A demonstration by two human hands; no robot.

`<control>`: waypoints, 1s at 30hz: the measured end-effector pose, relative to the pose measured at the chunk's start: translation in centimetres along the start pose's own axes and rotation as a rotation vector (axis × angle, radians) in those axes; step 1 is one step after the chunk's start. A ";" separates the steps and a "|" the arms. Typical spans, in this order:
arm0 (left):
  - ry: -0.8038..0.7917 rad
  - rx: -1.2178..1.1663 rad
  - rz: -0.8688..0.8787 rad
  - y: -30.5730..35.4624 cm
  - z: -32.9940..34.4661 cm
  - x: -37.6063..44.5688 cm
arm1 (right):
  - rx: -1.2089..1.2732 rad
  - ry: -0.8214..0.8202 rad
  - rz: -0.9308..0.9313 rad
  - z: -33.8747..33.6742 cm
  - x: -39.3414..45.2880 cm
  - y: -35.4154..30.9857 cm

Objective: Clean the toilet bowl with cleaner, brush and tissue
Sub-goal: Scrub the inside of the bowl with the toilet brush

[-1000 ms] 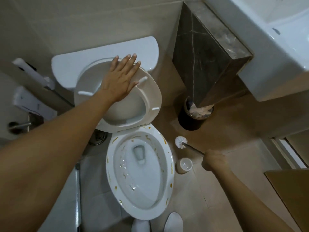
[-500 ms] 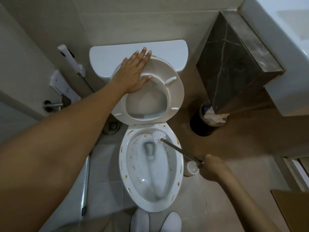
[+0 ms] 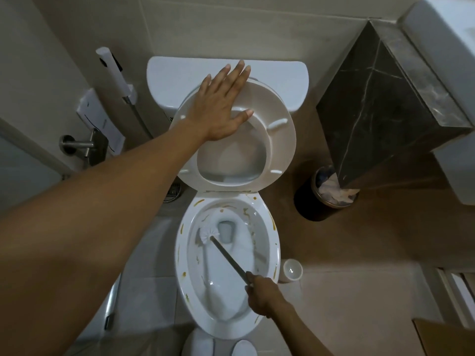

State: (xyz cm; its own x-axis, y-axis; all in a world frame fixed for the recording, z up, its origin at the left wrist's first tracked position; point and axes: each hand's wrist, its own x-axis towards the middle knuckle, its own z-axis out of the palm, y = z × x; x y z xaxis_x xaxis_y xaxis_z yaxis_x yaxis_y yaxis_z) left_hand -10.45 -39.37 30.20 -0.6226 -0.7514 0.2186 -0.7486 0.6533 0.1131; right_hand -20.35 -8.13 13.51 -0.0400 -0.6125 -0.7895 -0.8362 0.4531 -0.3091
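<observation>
Head view: left hand (image 3: 223, 105) lies flat, fingers straight, propping the raised seat (image 3: 279, 140). Right hand (image 3: 264, 295) is clamped round the brush (image 3: 209, 233) handle's near end; its head sits inside the bowl (image 3: 267, 276). Brush looks light and stiff; the wet bowl is likely slippery.

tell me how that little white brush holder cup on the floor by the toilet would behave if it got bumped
The brush holder cup looks small and stands empty, so it is probably light and would slide or tip easily on the smooth floor tiles. Its round shape suggests it would roll once on its side. It sits close beside the toilet bowl, so a knock from there seems plausible.
</observation>
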 end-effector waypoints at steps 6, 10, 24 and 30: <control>-0.001 0.025 -0.015 0.0 0.2 0.1 | -0.038 0.028 -0.069 1.0 2.0 0.9; 0.000 0.040 -0.031 0.2 0.4 0.2 | 0.026 0.067 -0.100 1.4 3.6 0.9; -0.019 0.019 -0.015 0.1 0.3 0.2 | 0.051 0.112 -0.068 3.5 4.9 0.4; -0.059 -0.004 -0.012 0.2 -0.4 0.1 | 0.064 0.077 -0.045 4.7 3.5 0.7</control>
State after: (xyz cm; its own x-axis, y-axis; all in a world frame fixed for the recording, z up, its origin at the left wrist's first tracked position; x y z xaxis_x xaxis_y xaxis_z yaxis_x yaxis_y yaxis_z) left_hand -10.58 -39.27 30.65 -0.6260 -0.7634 0.1592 -0.7554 0.6443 0.1196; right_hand -18.48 -6.91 8.10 -0.0472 -0.6800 -0.7317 -0.8015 0.4629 -0.3785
